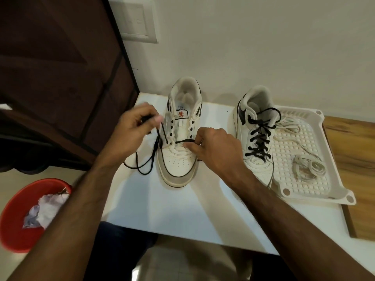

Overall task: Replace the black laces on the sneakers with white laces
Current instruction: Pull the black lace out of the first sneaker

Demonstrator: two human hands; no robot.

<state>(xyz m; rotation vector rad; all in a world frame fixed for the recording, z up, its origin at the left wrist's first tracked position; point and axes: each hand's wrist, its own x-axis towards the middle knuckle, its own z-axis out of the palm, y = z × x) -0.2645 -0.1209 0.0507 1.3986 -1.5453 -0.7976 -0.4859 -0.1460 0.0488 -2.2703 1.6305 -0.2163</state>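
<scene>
Both hands work the near sneaker (178, 151): right hand (215, 151) fingers pinch the black lace (182, 141) at its lowest eyelets; left hand (132, 132) grips the lace's freed end.

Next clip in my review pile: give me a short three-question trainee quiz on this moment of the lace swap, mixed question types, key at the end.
1. True or false: the right sneaker is fully unlaced.
2. Multiple choice: where do the white laces lie? A) in the red bucket B) in the white tray C) inside the left sneaker
3. Fill in: the left hand pinches the loose end of the ____ lace, while the right hand grips its last span across the lowest eyelets.

Key: 1 false, its black lacing is intact; 2 B; 3 black.
</scene>
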